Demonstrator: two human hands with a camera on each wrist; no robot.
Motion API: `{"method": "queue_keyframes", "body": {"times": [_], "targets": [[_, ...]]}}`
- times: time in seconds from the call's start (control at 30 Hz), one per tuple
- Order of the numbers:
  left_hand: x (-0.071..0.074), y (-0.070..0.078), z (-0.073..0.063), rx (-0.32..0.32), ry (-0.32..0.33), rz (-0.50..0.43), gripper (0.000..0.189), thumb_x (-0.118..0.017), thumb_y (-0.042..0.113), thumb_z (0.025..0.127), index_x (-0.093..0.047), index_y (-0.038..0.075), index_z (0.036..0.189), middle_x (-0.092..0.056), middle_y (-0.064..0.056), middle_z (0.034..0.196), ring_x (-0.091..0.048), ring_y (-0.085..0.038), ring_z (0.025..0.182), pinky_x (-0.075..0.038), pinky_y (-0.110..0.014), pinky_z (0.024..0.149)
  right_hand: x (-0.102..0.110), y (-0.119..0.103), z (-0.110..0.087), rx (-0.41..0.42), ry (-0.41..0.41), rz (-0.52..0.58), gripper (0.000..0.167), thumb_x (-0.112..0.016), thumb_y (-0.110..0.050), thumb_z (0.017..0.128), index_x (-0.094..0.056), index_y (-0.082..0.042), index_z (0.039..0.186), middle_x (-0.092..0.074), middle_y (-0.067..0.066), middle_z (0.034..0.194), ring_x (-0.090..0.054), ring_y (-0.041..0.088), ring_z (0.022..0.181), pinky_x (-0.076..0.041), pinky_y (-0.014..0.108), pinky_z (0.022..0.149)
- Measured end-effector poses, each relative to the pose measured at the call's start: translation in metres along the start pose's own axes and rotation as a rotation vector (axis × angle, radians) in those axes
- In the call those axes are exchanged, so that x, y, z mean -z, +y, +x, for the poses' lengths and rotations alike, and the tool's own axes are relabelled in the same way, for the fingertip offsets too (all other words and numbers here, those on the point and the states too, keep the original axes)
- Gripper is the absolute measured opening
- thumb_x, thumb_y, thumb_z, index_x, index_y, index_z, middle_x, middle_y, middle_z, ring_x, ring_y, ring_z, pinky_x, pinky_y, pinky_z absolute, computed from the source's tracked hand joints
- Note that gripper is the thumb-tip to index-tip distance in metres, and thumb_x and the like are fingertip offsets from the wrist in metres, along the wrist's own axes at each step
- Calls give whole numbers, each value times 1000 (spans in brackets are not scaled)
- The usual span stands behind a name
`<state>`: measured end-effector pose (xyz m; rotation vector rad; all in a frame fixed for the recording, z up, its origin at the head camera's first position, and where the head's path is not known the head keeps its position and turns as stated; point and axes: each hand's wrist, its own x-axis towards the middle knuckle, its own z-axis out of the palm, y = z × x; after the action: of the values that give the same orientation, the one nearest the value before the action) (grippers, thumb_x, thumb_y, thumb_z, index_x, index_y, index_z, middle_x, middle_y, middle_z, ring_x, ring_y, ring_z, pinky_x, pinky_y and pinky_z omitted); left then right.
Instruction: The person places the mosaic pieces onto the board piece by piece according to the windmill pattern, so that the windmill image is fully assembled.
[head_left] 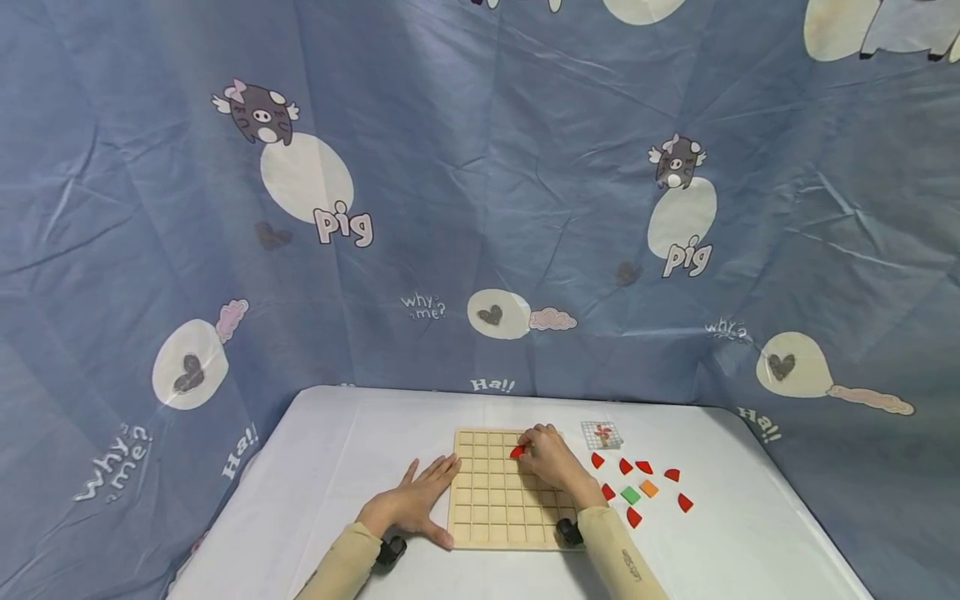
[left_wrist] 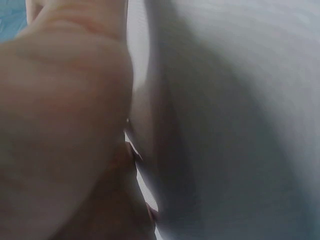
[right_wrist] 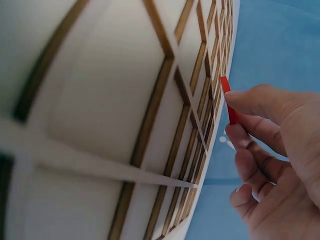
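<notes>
A wooden grid board (head_left: pixel 480 515) with square recesses lies on the white table. My right hand (head_left: pixel 552 458) is over the board's far part and pinches a red quarter-circle piece (head_left: pixel 517 452) between thumb and fingertips. In the right wrist view that red piece (right_wrist: pixel 228 100) shows edge-on, apart from the grid as far as can be seen. Fingers spread, my left hand (head_left: pixel 415 498) rests flat at the board's left edge. The left wrist view shows mostly the palm side of the hand (left_wrist: pixel 60 115) close to the white cloth.
Right of the board lie several red quarter-circle pieces (head_left: pixel 633 517), a green square (head_left: pixel 631 495) and an orange square (head_left: pixel 648 489). A pattern card (head_left: pixel 602 434) with a grid and a red figure sits at the back right. Blue printed cloth (head_left: pixel 450 208) hangs behind the table (head_left: pixel 375 433).
</notes>
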<state>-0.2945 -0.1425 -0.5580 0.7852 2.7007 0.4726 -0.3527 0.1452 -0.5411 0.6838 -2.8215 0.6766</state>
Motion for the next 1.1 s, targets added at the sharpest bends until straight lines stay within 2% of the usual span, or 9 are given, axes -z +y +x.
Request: {"method": "queue_keyframes", "body": {"times": [0.1, 0.33, 0.67, 1.1], "targets": [[-1, 0, 1, -1, 4, 3, 134, -74, 72, 55, -9, 11, 156, -5, -7, 164, -8, -30, 151, 3, -60, 120, -2, 0, 1, -20, -2, 8, 12, -71, -12, 84, -70, -9, 96, -62, 1, 92, -52, 17, 87, -49, 38, 79], [0, -1, 0, -6, -1, 2, 134, -73, 73, 56, -8, 12, 156, -4, -6, 164, -7, -29, 151, 3, -60, 120, -6, 0, 5, -4, 15, -14, 11, -71, -9, 82, -70, -10, 93, -62, 0, 91, -52, 17, 87, -51, 37, 78], [0, 0, -1, -12, -1, 5, 134, -75, 70, 58, -8, 10, 156, -5, -8, 164, -7, -30, 151, 2, -60, 120, -9, -2, 8, -18, -22, -1, 13, -72, -8, 82, -71, -11, 95, -63, 1, 94, -53, 17, 90, -52, 38, 81], [1, 1, -1, -10, -4, 4, 133, -75, 70, 58, -9, 10, 156, -5, -8, 164, -7, -30, 151, 2, -60, 120, -10, -2, 11, 12, -45, 44, 14, -69, -1, 82, -72, -8, 94, -64, 2, 92, -60, 20, 93, -53, 39, 86]]}}
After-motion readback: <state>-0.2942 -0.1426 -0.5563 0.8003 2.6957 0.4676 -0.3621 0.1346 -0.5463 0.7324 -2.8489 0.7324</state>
